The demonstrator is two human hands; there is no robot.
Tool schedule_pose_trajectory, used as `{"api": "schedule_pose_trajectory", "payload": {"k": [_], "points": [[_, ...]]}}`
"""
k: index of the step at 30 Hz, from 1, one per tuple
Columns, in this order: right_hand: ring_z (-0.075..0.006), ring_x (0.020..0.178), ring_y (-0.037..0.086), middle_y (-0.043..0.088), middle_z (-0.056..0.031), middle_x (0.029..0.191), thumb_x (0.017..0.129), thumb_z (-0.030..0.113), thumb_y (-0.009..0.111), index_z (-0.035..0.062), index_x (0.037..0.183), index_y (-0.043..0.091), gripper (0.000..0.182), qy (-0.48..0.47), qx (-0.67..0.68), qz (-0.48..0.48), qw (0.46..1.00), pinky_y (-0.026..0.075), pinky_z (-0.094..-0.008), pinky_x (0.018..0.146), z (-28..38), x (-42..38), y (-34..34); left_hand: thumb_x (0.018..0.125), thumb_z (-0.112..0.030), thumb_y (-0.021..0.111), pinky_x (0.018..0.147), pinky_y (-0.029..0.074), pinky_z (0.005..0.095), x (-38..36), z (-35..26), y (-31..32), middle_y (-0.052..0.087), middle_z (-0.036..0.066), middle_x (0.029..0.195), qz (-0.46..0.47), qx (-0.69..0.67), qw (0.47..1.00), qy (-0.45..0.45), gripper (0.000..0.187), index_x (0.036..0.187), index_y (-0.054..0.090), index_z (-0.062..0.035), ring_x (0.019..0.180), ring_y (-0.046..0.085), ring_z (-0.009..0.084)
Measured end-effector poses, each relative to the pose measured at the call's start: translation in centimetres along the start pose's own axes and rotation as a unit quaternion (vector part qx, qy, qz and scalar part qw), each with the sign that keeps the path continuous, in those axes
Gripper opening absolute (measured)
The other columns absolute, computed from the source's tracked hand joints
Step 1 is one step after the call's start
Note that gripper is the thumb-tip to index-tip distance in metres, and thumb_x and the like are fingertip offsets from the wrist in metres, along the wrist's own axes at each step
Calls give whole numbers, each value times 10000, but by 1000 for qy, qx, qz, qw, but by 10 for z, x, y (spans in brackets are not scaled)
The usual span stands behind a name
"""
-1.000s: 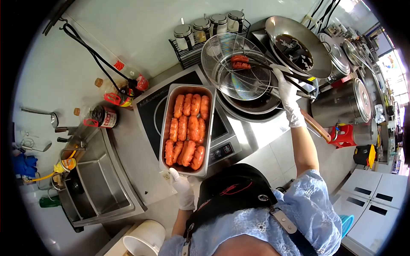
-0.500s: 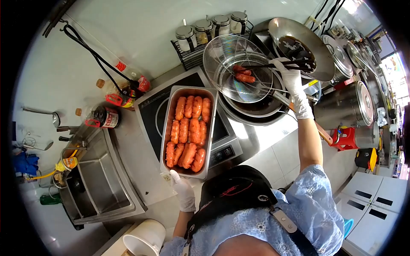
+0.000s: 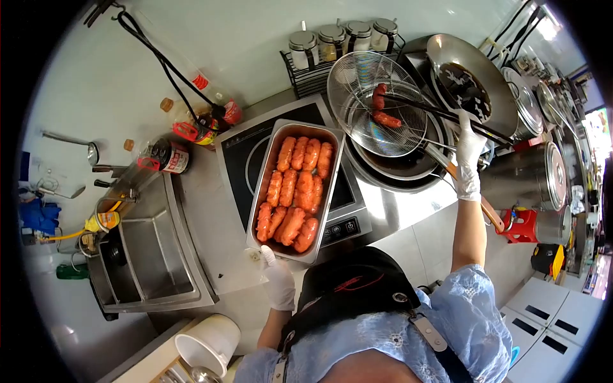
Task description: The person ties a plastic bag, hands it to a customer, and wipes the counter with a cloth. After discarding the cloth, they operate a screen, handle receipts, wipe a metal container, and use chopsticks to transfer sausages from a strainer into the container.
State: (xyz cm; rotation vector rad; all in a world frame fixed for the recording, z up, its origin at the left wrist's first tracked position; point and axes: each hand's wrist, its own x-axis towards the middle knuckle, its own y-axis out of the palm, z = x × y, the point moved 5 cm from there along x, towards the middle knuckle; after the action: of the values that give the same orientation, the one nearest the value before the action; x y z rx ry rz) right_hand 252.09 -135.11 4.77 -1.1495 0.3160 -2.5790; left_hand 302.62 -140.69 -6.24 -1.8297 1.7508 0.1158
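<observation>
My right hand [image 3: 470, 150], in a white glove, grips long dark chopsticks [image 3: 434, 110]. Their tips are at a red sausage [image 3: 379, 96] standing steeply in a wire strainer [image 3: 351, 76]. Beside it in the mesh lies a second sausage [image 3: 387, 119]. The strainer rests over a pan [image 3: 424, 163] with dark liquid. My left hand [image 3: 278, 281], also gloved, is at the near left corner of a steel tray [image 3: 325, 217], thumb along the rim and other fingers mostly hidden. Several glossy sausages [image 3: 287, 185] fill the tray in rows.
Under the tray is an induction cooker [image 3: 348, 195]. A wok [image 3: 504, 83] with dark liquid stands at back right. Seasoning jars [image 3: 303, 50] line a rack behind. Bottles [image 3: 169, 156] and a sink [image 3: 156, 262] are to the left, a white bucket [image 3: 214, 345] below.
The view has shifted, moving the scene rightward. In the strainer, one sausage has swung from lying flat to steeply tilted at the chopsticks. My right hand has moved right and nearer me.
</observation>
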Motion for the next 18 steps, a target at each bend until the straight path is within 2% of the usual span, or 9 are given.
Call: {"api": "schedule_pose_trajectory", "payload": {"k": [1,3,5,6,9,10,14,17,18], "points": [[-160,755,612,647,-108,923,864,109,630,-52,915,639,170,275,265,-52,923,549,-276,677,-21,-9,3,987,-413,369,742,418,245,1,4,-1,588,41,890,-3,-1,1000,-1,514,1051,575,53,805,503,104],[-170,727,604,640,-122,919,869,130,630,-50,910,638,185,264,276,-35,923,559,-290,680,-17,-9,-2,991,-413,354,755,422,251,7,14,0,590,46,902,-1,-11,1000,22,519,1074,567,52,813,508,113],[-143,723,593,649,-104,891,874,148,630,-45,905,650,196,261,267,-33,927,535,-269,672,-15,-9,-4,994,-404,349,772,426,253,13,21,2,593,58,940,10,-52,998,34,516,1103,553,57,839,519,122],[-124,741,591,662,-78,853,872,159,637,-35,895,664,197,230,187,-4,955,503,-253,680,-39,-9,-8,997,-395,344,789,431,255,15,23,5,596,70,979,18,-92,995,45,514,1132,538,62,865,530,131],[-120,727,594,674,-51,839,846,153,666,-16,895,680,176,170,129,-5,977,486,-253,708,-18,-8,-4,1000,-379,344,831,434,266,6,6,10,580,99,1081,36,-155,987,20,510,1194,492,70,939,540,150],[-123,723,599,675,-55,843,837,144,675,-12,896,682,166,187,205,-10,961,493,-258,714,-25,-10,1,1000,-367,350,849,434,271,4,3,10,560,117,1146,37,-150,988,12,510,1230,458,75,986,540,163],[-129,720,602,669,-58,837,814,142,706,-10,880,683,168,168,198,-45,965,502,-266,716,-24,-12,2,1001,-367,347,846,434,273,3,4,12,556,112,1138,39,-180,983,-10,507,1229,453,74,985,535,165],[-133,728,605,662,-56,829,816,135,706,-14,881,678,165,206,212,-39,955,504,-255,708,-13,-17,2,1001,-366,349,826,435,265,7,10,13,569,103,1097,36,-173,984,14,499,1191,483,76,956,536,158],[-133,731,603,661,-59,827,824,135,697,-15,885,676,163,198,174,-41,964,506,-247,706,-22,-23,4,987,-416,363,718,407,239,8,10,13,530,45,933,6,-159,986,50,520,1139,511,58,818,474,113]]}}
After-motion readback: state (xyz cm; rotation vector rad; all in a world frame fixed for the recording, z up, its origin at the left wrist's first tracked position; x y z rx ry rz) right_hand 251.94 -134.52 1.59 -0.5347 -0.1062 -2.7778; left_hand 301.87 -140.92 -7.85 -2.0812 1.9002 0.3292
